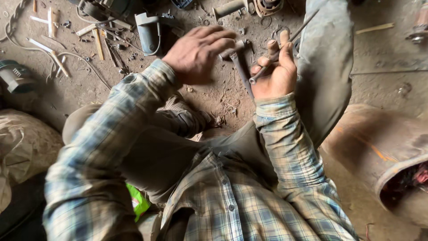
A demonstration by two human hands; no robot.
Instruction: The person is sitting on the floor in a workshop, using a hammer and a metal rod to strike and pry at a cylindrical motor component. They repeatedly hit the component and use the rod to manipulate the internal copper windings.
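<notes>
The right hand (pixel 274 71) is closed tight around a thin grey metal rod (pixel 285 44), holding it up above the dirt floor (pixel 379 80). The left hand (pixel 198 53) is blurry; its fingers look loosely spread, maybe touching the head of a dark metal hammer (pixel 238 60). This looks like the gripping step, and next the hammer needs a firm hold.
</notes>
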